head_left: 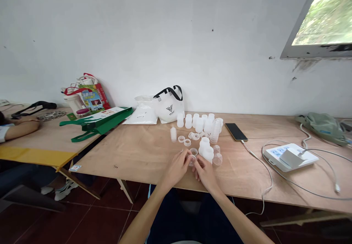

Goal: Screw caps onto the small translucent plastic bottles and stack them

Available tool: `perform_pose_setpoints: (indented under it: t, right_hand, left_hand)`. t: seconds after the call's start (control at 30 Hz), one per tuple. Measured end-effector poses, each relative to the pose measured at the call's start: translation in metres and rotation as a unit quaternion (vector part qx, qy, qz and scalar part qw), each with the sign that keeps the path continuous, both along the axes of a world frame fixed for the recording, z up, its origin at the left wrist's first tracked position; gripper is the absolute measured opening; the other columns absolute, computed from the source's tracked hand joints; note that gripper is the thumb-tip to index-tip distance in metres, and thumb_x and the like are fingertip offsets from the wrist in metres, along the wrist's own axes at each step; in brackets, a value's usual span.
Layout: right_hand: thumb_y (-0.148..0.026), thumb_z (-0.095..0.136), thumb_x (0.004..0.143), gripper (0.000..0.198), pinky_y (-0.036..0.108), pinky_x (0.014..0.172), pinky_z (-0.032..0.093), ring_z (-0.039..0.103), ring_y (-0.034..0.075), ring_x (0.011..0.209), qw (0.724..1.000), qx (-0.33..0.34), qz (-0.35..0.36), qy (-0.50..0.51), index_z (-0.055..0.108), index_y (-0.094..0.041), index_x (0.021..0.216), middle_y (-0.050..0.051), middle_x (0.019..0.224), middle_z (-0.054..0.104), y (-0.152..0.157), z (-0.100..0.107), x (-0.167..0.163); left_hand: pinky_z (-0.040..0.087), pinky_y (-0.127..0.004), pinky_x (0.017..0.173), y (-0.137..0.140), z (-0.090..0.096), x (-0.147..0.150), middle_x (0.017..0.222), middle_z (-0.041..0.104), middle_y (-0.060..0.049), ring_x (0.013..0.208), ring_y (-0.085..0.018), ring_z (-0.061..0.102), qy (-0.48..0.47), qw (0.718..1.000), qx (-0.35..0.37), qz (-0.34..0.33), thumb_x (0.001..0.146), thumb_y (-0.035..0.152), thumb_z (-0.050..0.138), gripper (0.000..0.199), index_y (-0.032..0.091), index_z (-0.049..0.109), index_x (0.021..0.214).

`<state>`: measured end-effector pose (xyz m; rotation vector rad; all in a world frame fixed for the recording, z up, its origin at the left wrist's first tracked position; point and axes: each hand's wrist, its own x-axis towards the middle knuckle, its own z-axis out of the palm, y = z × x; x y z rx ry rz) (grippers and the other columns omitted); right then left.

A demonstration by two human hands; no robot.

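Observation:
Close to the table's front edge, my left hand [179, 163] and my right hand [204, 168] meet with fingers closed around a small clear plastic ring [193, 158]. Fingertips cover part of it. Another clear ring [194, 151] lies just behind the hands. White plastic bottles [206, 150] stand beside my right hand, with clear domed caps [217, 159] to their right. Farther back are two loose rings [187, 142], a small ribbed bottle with a pointed tip [173, 134], a stack of clear caps [215, 130] and several more white bottles [195, 119].
A white bag with black handles [172, 106] and a white plastic packet [141, 112] rest against the wall. Rightward lie a phone [235, 131] on a cable, a power strip [291, 156] and a green cloth bag [323, 126]. A green bag [106, 123] and another person's arm [23, 127] are left.

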<state>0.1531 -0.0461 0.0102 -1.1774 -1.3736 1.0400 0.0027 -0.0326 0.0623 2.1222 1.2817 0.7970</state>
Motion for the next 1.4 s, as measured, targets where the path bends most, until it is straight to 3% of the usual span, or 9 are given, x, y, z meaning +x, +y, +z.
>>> perform_pose_setpoints:
  t: [0.13, 0.27, 0.4, 0.63, 0.87, 1.13, 1.23, 1.4]
  right_hand:
    - [-0.063, 0.048, 0.096, 0.045, 0.023, 0.040, 0.034, 0.047, 0.011, 0.040, 1.000, 0.008, 0.013, 0.000, 0.059, -0.022, 0.084, -0.002, 0.060, 0.058, 0.000, -0.002, -0.001]
    - [-0.061, 0.043, 0.099, 0.044, 0.026, 0.046, 0.038, 0.050, 0.013, 0.043, 0.997, 0.027, 0.029, -0.066, 0.062, -0.022, 0.088, -0.001, 0.062, 0.061, -0.001, -0.003, -0.002]
    - [-0.054, 0.045, 0.100, 0.037, 0.027, 0.054, 0.041, 0.052, 0.014, 0.049, 0.991, 0.058, -0.005, -0.124, 0.059, -0.023, 0.086, -0.003, 0.061, 0.058, -0.003, -0.001, -0.001]
    - [-0.063, 0.048, 0.096, 0.043, 0.024, 0.039, 0.033, 0.046, 0.011, 0.041, 1.000, 0.007, -0.005, -0.009, 0.058, -0.022, 0.085, -0.002, 0.063, 0.059, -0.001, 0.000, -0.001]
    - [-0.063, 0.046, 0.097, 0.049, 0.026, 0.047, 0.036, 0.048, 0.013, 0.043, 0.998, 0.016, 0.003, -0.058, 0.057, -0.022, 0.072, -0.001, 0.057, 0.058, 0.000, -0.001, -0.001]
    - [-0.045, 0.047, 0.097, 0.034, 0.028, 0.056, 0.033, 0.049, 0.016, 0.055, 0.983, 0.076, -0.029, -0.165, 0.052, -0.024, 0.071, -0.003, 0.057, 0.052, 0.001, -0.005, -0.001]
    - [-0.046, 0.047, 0.096, 0.035, 0.029, 0.056, 0.035, 0.048, 0.016, 0.054, 0.987, 0.071, -0.025, -0.142, 0.052, -0.024, 0.069, -0.003, 0.055, 0.051, 0.001, -0.006, 0.000]
    - [-0.052, 0.047, 0.096, 0.035, 0.028, 0.050, 0.034, 0.046, 0.016, 0.049, 0.996, 0.044, -0.024, -0.068, 0.059, -0.023, 0.080, -0.003, 0.055, 0.052, 0.000, 0.000, 0.001]
  left_hand:
    - [0.040, -0.026, 0.069, 0.000, 0.004, -0.001, 0.088, 0.069, 0.000, 0.079, -0.017, 0.062, 0.022, 1.000, -0.001, -0.001, 0.101, 0.032, 0.042, 0.020, 0.023, 0.060, 0.099]
    - [0.038, -0.026, 0.067, 0.003, 0.006, -0.007, 0.083, 0.067, 0.002, 0.074, -0.017, 0.060, 0.037, 0.999, 0.011, -0.009, 0.099, 0.031, 0.044, 0.020, 0.024, 0.062, 0.093]
    - [0.038, -0.027, 0.067, 0.004, 0.008, -0.009, 0.080, 0.066, 0.002, 0.073, -0.016, 0.059, 0.027, 1.000, 0.010, -0.013, 0.099, 0.031, 0.043, 0.022, 0.024, 0.063, 0.091]
    - [0.042, -0.025, 0.066, -0.001, 0.006, -0.003, 0.079, 0.067, 0.003, 0.071, -0.016, 0.062, -0.030, 0.999, -0.029, 0.000, 0.101, 0.038, 0.044, 0.021, 0.024, 0.058, 0.108]
    - [0.045, -0.026, 0.070, 0.005, 0.003, -0.007, 0.095, 0.074, -0.001, 0.082, -0.018, 0.066, -0.021, 0.999, -0.030, 0.000, 0.101, 0.037, 0.044, 0.027, 0.024, 0.067, 0.104]
    - [0.047, -0.030, 0.085, 0.005, -0.002, -0.007, 0.099, 0.073, -0.004, 0.095, -0.021, 0.065, 0.073, 0.995, 0.054, -0.034, 0.100, 0.023, 0.043, 0.025, 0.024, 0.068, 0.101]
    - [0.048, -0.032, 0.087, 0.005, -0.009, -0.002, 0.099, 0.073, -0.006, 0.100, -0.023, 0.064, 0.091, 0.993, 0.075, -0.018, 0.100, 0.021, 0.045, 0.024, 0.024, 0.069, 0.102]
    - [0.049, -0.031, 0.089, 0.001, -0.005, 0.002, 0.108, 0.071, -0.004, 0.101, -0.021, 0.064, 0.028, 0.997, 0.068, -0.021, 0.101, 0.026, 0.043, 0.023, 0.024, 0.065, 0.109]
